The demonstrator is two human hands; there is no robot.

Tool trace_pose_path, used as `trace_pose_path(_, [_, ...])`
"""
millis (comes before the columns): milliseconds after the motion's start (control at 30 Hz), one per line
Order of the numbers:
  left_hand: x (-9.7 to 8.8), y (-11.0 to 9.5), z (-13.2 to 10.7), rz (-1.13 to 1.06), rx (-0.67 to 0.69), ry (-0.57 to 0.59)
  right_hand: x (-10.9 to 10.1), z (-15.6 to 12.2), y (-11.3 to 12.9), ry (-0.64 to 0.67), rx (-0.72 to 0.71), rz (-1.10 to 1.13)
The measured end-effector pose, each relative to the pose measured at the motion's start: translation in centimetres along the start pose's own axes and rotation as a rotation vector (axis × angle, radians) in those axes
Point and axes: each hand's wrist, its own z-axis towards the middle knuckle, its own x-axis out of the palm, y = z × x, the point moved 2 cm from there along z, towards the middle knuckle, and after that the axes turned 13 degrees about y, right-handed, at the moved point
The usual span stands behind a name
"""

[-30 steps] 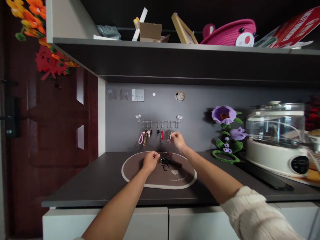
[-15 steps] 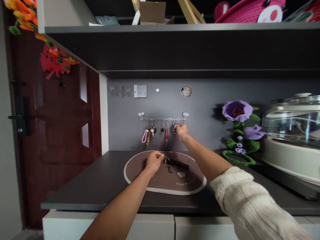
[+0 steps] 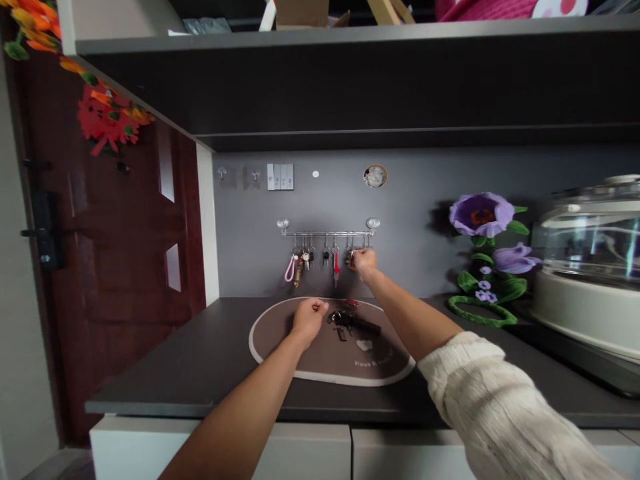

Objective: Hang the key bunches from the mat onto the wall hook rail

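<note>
Your right hand (image 3: 363,263) has its fingers (image 3: 355,256) pinched narrow on a small key (image 3: 349,257) at the right end of the steel key rail (image 3: 327,234) on the wall. Your left hand (image 3: 309,319) curls closed above the brown oval mat (image 3: 305,360) on the counter (image 3: 150,373), just beside a dark bunch of keys (image 3: 350,323) (whether it holds anything, you can't tell).

The single head-worn camera looks forward and down from above the front edge of the table (image 3: 165,373), close in, facing the wall (image 3: 240,260) behind it. The left hand (image 3: 310,320) and right hand (image 3: 363,263) show mid-frame, with the shelf (image 3: 320,80) above the table and the door (image 3: 115,267) left of it.
</note>
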Motion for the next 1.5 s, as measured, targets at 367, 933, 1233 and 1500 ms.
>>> trace_pose_path(367, [-0.1, 0.2, 0.1, -0.04, 0.013, -0.013, -0.4, -1.4, -0.2, 0.102, 0.02, 0.013])
trace_pose_path(933, [-0.3, 0.5, 0.3, -0.014, 0.071, 0.032, -0.9, -9.3, 0.3, 0.277, 0.034, 0.095])
trace_pose_path(1233, [-0.2, 0.2, -0.1, 0.157, 0.075, 0.137, -1.7, -13.4, -2.5, 0.343, -0.087, -0.139])
trace_pose_path(1500, [-0.3, 0.3, -0.2, 0.412, 0.082, 0.216, -2.2, -13.5, -2.9, 0.341, -0.309, -0.598])
